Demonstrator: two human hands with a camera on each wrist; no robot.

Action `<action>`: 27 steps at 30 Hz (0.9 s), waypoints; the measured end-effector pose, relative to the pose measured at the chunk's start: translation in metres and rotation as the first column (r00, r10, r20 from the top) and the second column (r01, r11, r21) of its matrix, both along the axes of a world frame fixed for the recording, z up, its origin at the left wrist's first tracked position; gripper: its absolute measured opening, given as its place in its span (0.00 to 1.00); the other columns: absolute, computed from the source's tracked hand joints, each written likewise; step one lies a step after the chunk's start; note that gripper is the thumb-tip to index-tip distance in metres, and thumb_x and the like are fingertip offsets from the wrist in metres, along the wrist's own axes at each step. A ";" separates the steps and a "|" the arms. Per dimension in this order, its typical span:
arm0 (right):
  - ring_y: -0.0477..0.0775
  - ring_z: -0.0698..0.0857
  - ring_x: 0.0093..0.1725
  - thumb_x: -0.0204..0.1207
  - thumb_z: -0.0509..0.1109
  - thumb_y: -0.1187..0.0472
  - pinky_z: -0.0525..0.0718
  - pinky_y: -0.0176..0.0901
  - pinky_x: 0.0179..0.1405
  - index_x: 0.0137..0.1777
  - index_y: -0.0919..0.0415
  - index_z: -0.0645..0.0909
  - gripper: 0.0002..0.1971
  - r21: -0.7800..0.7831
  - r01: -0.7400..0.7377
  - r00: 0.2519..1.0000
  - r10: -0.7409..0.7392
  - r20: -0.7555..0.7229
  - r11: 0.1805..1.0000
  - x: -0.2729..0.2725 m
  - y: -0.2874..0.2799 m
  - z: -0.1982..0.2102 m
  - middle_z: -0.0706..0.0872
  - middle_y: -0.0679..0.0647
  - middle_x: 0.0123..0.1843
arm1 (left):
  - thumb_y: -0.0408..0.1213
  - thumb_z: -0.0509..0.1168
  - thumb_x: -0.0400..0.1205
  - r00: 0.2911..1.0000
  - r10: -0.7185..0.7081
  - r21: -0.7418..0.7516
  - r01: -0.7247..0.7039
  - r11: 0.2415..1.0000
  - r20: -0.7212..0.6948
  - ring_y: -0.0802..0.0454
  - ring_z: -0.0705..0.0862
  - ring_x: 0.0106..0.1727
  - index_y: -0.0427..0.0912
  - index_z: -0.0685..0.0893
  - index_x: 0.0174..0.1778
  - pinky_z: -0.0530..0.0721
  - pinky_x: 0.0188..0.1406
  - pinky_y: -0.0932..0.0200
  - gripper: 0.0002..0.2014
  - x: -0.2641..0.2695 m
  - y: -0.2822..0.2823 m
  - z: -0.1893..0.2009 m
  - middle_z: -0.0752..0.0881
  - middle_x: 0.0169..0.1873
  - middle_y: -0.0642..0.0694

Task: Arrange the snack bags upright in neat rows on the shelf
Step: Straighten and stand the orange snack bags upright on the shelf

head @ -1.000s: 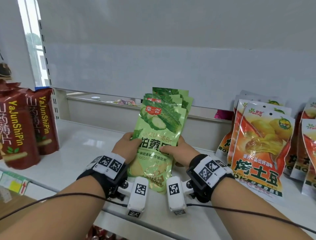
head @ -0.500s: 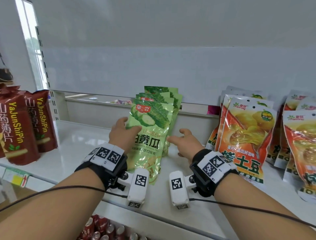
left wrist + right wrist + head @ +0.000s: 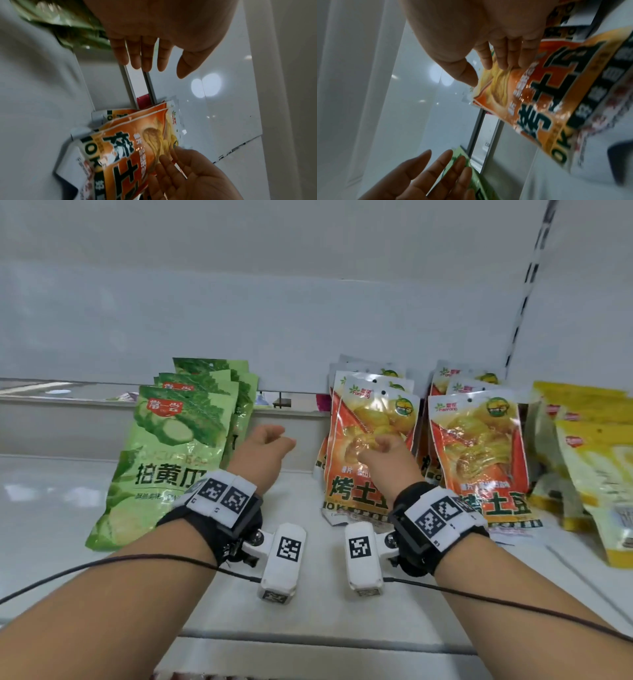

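Note:
Several green cucumber snack bags [image 3: 178, 446] lean upright in a row against the shelf's back rail, left of centre. My left hand [image 3: 270, 440] hovers just right of them, fingers straight and holding nothing; the left wrist view shows the left hand [image 3: 163, 70] open above the shelf. A row of orange potato snack bags [image 3: 363, 474] stands to the right. My right hand [image 3: 380, 445] lies with its fingers on the front orange bag [image 3: 530, 94], thumb at the bag's edge.
A second row of orange bags [image 3: 479, 453] stands right of the first, with yellow bags [image 3: 589, 460] beyond it. The white shelf [image 3: 308, 594] has bare surface in front of the bags and between the green and orange rows. A panel closes the back.
Both hands let go of the green bags and moved right. The view turned right with them. My right hand came onto the front orange bag.

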State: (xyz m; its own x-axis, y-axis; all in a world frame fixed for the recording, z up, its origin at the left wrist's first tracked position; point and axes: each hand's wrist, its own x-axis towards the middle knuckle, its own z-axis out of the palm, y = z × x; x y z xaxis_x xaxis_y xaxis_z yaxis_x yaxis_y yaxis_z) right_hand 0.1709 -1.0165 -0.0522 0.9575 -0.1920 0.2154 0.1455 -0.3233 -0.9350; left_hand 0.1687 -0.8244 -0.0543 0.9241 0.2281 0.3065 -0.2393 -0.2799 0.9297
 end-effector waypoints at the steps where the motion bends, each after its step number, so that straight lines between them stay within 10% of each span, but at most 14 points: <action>1: 0.36 0.73 0.37 0.75 0.67 0.60 0.69 0.32 0.29 0.75 0.56 0.68 0.27 -0.005 0.039 0.999 -0.039 0.003 0.999 0.002 -0.008 0.000 0.77 0.48 0.55 | 0.41 0.65 0.81 0.999 -0.044 -0.001 0.044 0.999 -0.018 0.55 0.80 0.51 0.53 0.78 0.57 0.78 0.62 0.49 0.10 0.007 -0.008 -0.002 0.81 0.51 0.52; 11: 0.48 0.78 0.33 0.77 0.64 0.65 0.71 0.38 0.27 0.69 0.57 0.69 0.20 0.059 0.230 0.973 -0.228 -0.038 0.972 0.035 -0.045 -0.003 0.78 0.48 0.43 | 0.43 0.60 0.83 0.971 -0.238 -0.069 0.238 0.969 -0.002 0.53 0.85 0.52 0.58 0.83 0.55 0.84 0.55 0.48 0.10 0.072 -0.055 0.006 0.87 0.52 0.53; 16: 0.52 0.82 0.47 0.77 0.65 0.61 0.82 0.50 0.50 0.70 0.55 0.69 0.21 0.175 0.229 0.973 -0.225 -0.047 0.957 0.047 -0.048 0.001 0.81 0.52 0.52 | 0.43 0.61 0.83 0.978 -0.209 -0.031 0.210 0.977 0.025 0.58 0.83 0.45 0.49 0.76 0.69 0.81 0.41 0.59 0.18 0.088 -0.069 0.021 0.83 0.47 0.55; 27: 0.42 0.85 0.28 0.79 0.67 0.52 0.82 0.35 0.29 0.35 0.49 0.82 0.11 0.320 0.029 0.968 -0.106 0.226 0.947 0.037 -0.058 0.025 0.86 0.44 0.32 | 0.55 0.61 0.69 0.971 -0.216 -0.204 0.233 0.951 0.098 0.46 0.84 0.42 0.59 0.87 0.26 0.80 0.55 0.45 0.12 0.074 -0.069 0.033 0.87 0.34 0.51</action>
State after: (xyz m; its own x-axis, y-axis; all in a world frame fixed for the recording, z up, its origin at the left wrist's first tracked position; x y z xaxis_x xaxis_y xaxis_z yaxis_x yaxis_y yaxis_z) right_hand 0.2075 -1.0747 -0.0268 0.8682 -0.3489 0.3529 0.3631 -0.0383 -0.9310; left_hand 0.2426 -0.8933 -0.0217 0.9356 0.0846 0.3427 -0.3432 -0.0091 0.9392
